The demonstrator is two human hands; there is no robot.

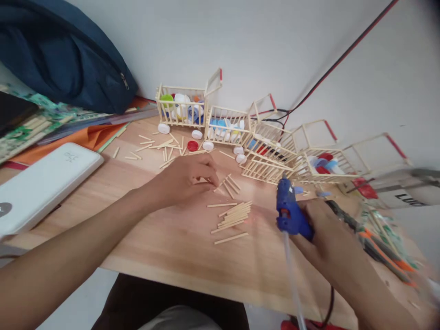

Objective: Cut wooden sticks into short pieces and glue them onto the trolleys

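Observation:
My left hand (188,178) rests knuckles-up on the wooden table (165,247), fingers curled down over loose wooden sticks; what they pinch, if anything, is hidden. More cut sticks (232,217) lie in a small pile just right of it. My right hand (325,229) is wrapped round the grip of a blue glue gun (288,211), its nozzle pointing away toward the stick carts, a clear glue stick (292,279) trailing from its back. Several small carts built of sticks (264,151) stand in a row along the wall, holding coloured bottle caps.
A white power bank (44,183) lies at the left. A dark blue bag (65,59) leans on the wall at back left, over coloured paper sheets (89,135). Loose caps (196,134) and sticks lie before the carts. Cables (330,68) run up the wall. Packets (381,238) sit at right.

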